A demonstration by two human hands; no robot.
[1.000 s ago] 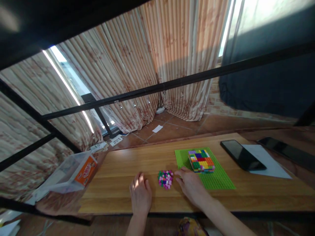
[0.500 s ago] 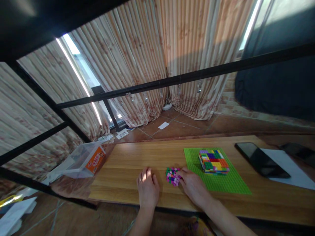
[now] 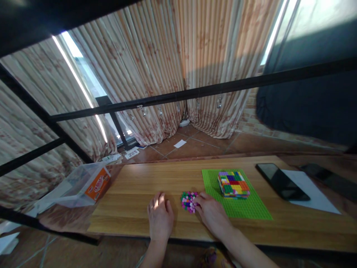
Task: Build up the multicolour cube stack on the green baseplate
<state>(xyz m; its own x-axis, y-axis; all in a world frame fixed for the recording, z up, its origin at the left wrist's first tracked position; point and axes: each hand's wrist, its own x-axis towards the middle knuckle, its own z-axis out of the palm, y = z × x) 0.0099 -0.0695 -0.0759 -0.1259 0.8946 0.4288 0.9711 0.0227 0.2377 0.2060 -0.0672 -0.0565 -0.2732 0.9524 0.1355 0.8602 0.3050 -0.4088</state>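
Observation:
My left hand (image 3: 161,215) lies palm down on the wooden table, fingers stretched out and resting on the wood, with nothing held. A small heap of pink, purple, green and white toy bricks (image 3: 188,201) lies just to its right. At the right edge of that heap, my right hand (image 3: 211,213) has its fingertips drawn together among the bricks; whatever is between them is hidden. Beyond the right hand, a multicoloured block of stacked toy bricks (image 3: 233,185) sits on a green studded baseplate (image 3: 251,211).
A black phone (image 3: 281,181) partly covers a white sheet of paper (image 3: 320,195) on the right. Left of the table (image 3: 125,193) stands a clear plastic box (image 3: 75,182) with an orange label. A black metal bar (image 3: 167,98) crosses in front of the curtains.
The whole view has shifted slightly, so things appear a little further left. My right hand stays at the heap with its fingertips slightly moved; my left hand rests as before.

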